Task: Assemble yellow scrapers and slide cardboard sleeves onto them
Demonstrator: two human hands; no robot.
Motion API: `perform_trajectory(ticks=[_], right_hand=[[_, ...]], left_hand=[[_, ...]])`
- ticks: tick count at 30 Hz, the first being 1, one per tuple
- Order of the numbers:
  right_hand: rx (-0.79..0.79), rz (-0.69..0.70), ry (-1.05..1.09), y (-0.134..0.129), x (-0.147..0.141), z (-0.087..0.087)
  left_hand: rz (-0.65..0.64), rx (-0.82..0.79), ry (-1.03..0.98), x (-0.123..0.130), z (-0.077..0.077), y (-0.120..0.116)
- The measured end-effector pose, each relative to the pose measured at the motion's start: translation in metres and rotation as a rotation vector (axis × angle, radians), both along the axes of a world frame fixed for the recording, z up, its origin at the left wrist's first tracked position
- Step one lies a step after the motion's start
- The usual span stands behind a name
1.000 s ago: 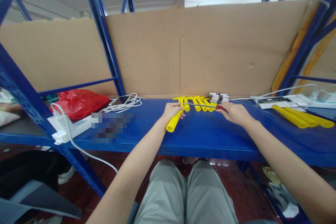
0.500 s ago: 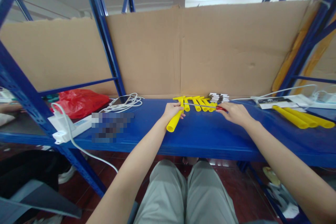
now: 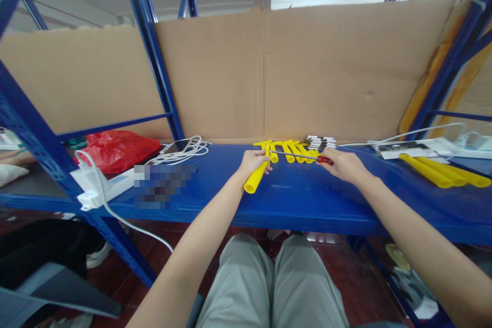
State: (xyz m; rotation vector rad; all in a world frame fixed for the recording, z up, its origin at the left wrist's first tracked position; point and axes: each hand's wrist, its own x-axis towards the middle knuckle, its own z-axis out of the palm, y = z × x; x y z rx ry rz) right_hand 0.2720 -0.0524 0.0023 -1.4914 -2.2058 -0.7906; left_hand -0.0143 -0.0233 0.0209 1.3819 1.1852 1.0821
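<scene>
My left hand is closed around a yellow tube, whose open wide end points toward me. In my right hand is the red handle of a screwdriver. Its long metal shaft runs left, level above the shelf, and reaches the tube at my left fingers. Exactly how the tip meets the tube is too small to tell. Behind my hands lie several yellow T-shaped pieces in a row, beside a stack of small white and black pieces.
Three yellow tubes lie at the right of the blue shelf. To the left are a white power strip, coiled white cable and a red plastic bag. Cardboard stands behind; blue posts flank it.
The screwdriver's handle has turned slightly in my right hand, showing more red. Both hands and the yellow tube stay in nearly the same place.
</scene>
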Motion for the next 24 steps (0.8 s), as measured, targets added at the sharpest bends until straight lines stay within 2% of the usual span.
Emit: perform_trajectory(ticks=[6, 13, 20, 24], right_hand=[[0.021, 0.012, 0.007, -0.0013, -0.0002, 0.0013], [-0.096, -0.010, 0.071, 0.0032, -0.0011, -0.0034], [-0.099, 0.004, 0.111, 0.0009, -0.0010, 0.0006], [-0.153, 0.033, 0.129, -0.0010, -0.0034, 0.0022]], left_hand=[[-0.002, -0.003, -0.004, -0.0007, -0.0008, 0.0018], [0.015, 0.002, 0.013, -0.0011, -0.0004, 0.0025], [-0.002, 0.015, 0.041, -0.0020, -0.0035, 0.0072], [0.003, 0.013, 0.032, -0.0022, -0.0045, 0.0087]])
